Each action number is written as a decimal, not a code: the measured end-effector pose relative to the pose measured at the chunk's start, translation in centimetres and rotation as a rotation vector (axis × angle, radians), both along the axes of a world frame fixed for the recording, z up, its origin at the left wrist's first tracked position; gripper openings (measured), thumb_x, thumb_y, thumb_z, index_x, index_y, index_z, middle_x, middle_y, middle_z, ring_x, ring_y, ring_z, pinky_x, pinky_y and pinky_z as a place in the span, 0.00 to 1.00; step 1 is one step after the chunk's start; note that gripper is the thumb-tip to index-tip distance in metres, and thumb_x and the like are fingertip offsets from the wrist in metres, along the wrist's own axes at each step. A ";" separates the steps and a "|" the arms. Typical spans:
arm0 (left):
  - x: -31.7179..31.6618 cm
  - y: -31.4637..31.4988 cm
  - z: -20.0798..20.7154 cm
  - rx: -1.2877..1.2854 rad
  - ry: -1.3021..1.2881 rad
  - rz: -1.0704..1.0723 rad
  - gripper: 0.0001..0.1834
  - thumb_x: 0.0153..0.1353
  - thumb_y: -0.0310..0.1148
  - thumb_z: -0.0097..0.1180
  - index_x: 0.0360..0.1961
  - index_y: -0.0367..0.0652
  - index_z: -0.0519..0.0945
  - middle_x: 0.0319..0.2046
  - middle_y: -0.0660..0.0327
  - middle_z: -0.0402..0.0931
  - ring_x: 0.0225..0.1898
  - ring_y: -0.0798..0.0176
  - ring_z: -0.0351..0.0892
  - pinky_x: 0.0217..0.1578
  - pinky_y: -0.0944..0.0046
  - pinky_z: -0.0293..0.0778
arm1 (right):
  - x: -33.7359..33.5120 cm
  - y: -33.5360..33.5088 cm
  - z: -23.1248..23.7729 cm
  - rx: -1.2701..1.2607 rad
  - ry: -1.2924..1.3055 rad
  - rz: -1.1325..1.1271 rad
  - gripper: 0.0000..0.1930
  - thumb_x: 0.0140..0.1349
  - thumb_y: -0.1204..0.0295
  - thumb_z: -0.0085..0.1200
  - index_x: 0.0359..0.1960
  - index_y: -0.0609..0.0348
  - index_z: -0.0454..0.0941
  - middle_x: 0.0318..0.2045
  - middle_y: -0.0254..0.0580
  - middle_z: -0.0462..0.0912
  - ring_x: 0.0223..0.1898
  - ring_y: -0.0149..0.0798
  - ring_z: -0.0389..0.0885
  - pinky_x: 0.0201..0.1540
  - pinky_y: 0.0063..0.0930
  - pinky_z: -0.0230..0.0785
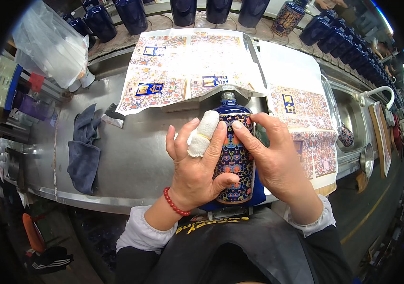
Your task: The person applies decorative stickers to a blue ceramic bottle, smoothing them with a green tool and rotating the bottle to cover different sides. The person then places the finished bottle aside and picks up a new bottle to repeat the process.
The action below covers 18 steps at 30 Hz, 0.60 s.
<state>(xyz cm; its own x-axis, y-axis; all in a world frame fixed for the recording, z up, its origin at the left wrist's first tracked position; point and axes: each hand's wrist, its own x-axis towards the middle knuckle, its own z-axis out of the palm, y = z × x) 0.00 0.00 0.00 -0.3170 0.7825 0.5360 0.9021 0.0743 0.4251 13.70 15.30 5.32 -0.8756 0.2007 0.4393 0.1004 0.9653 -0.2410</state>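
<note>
A dark blue bottle (234, 163) with a colourful flower-patterned sheet round its body lies in front of me, neck pointing away. Under its lower end is a blue cushion (258, 191). My left hand (195, 165) has its fingers spread, the index fingertip and thumb touching the patterned front. One of its fingers is wrapped in white cloth (205, 132). My right hand (275, 156) grips the right side of the bottle, thumb on the patterned front and index finger at the shoulder; its other fingers are hidden.
Beyond the bottle lie printed pattern sheets (164, 71), with more pattern sheets (301, 109) at right. A dark cloth (84, 151) rests on the metal table (121, 161). A sink (353, 111) holds a patterned bottle (346, 136). Blue bottles (131, 16) line the far conveyor (159, 22).
</note>
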 end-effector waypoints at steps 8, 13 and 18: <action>0.1 0.0 0.2 -0.009 -0.004 -0.010 0.49 0.67 0.72 0.34 0.67 0.37 0.73 0.61 0.53 0.74 0.67 0.47 0.58 0.70 0.37 0.35 | 0.2 0.0 0.1 -0.013 0.014 -0.004 0.28 0.52 0.78 0.59 0.59 0.53 0.79 0.53 0.49 0.73 0.53 0.51 0.76 0.52 0.42 0.71; 0.4 -0.2 -0.2 0.008 -0.026 -0.027 0.50 0.66 0.73 0.35 0.68 0.38 0.72 0.62 0.52 0.73 0.66 0.47 0.59 0.71 0.37 0.35 | 0.4 0.0 -0.1 -0.001 0.028 0.005 0.29 0.51 0.79 0.59 0.60 0.54 0.79 0.54 0.49 0.74 0.52 0.50 0.77 0.52 0.42 0.72; 0.4 -0.1 -0.2 0.016 0.039 -0.047 0.50 0.66 0.73 0.35 0.69 0.39 0.71 0.62 0.52 0.72 0.66 0.48 0.59 0.71 0.37 0.35 | 0.5 0.2 -0.2 -0.027 0.033 0.011 0.30 0.51 0.80 0.59 0.61 0.55 0.78 0.54 0.49 0.73 0.53 0.51 0.77 0.53 0.42 0.72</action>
